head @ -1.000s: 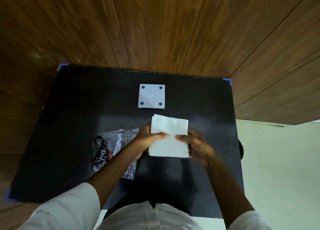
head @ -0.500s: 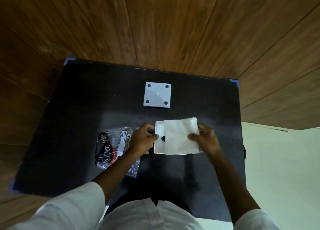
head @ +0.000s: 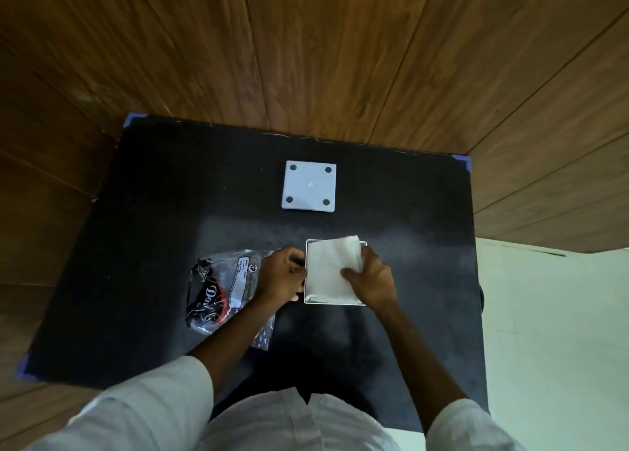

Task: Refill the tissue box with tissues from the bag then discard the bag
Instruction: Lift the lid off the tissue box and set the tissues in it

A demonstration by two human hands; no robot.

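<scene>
- Wood-panelled walls (head: 340,59) meet in a corner behind a black desk (head: 153,212) whose corners are marked with blue tape; a pale floor (head: 551,331) shows past its right edge.
- The tissue box (head: 335,301) is a white square container with an open top and a thin raised rim, sitting near the middle of the desk, a little toward its near edge.
- A stack of white tissues (head: 332,268) lies in the box opening, soft and slightly wrinkled, filling most of it; its far right corner rides up over the box rim.
- The right hand (head: 372,277) lies on the right part of the stack, fingers curled over the tissues' right edge and thumb pressed on top, so its grip is clenched on the tissues.
- The left hand (head: 280,275) is against the left wall of the box, fingers bent around that side; its grip grasps the box.
- The bag (head: 224,294), clear crinkled plastic with black and red print and a white label, lies flat just left of the box, partly under the left wrist.
- A white square lid (head: 309,186) with four dark round dots at its corners rests apart from the box, toward the far edge of the desk.
- White sleeves (head: 153,409) cover both upper arms at the near edge.
</scene>
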